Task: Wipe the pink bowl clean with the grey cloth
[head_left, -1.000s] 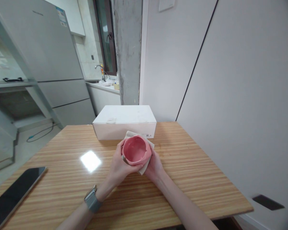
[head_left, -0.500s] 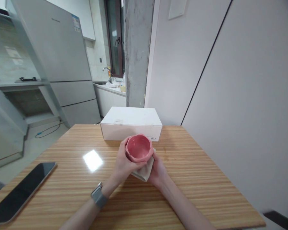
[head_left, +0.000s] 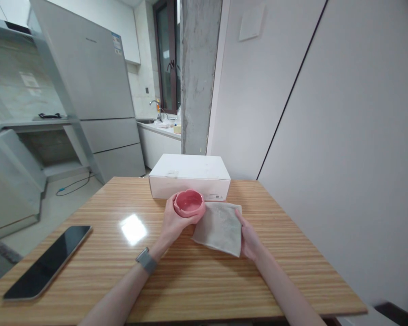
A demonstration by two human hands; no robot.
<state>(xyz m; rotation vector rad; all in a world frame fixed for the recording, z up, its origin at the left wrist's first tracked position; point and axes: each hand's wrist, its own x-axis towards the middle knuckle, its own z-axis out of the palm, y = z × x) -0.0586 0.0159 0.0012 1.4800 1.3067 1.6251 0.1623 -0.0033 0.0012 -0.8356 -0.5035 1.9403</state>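
A pink bowl (head_left: 189, 203) with a scalloped rim is tilted toward me, its inside showing. Around its left side and front curl the fingers of my left hand (head_left: 175, 218). My right hand (head_left: 250, 236) grips a beige cloth (head_left: 220, 227) by its right edge, thumb on top and the other fingers hidden behind it. The cloth is spread out nearly flat to the right of the bowl. Its upper left part reaches the bowl and my left fingertips; whether they touch I cannot tell.
Behind the bowl a white box (head_left: 190, 174) stands at the far edge of the wooden table (head_left: 98, 262). A black smartphone (head_left: 49, 261) lies at the left. A white wall (head_left: 343, 149) runs along the right side, and a fridge (head_left: 88, 68) stands beyond the table.
My right hand has moved right, drawing the cloth out from beneath the bowl so that it is spread open. My left hand has shifted slightly left with the bowl.
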